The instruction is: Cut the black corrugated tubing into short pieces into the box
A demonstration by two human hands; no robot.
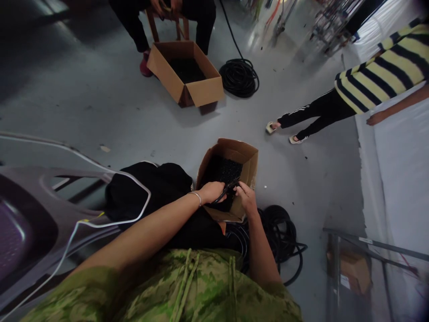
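My left hand [213, 191], with a thin bracelet at the wrist, is closed around a dark scissor-like tool [225, 192] over an open cardboard box [250, 157]. My right hand [246, 197] is pinched on a short black piece at the tool's tip. The box is full of small black pieces [223, 172] and rests against my knee. A coil of black hose [279, 232] lies on the floor by my right leg.
A second open cardboard box [201, 91] stands farther off before a seated person in black [134, 22], with another black coil [239, 77] beside it. A person in a yellow-striped top [378, 76] stands at right. A grey plastic chair [30, 210] and white cable [110, 172] are at left.
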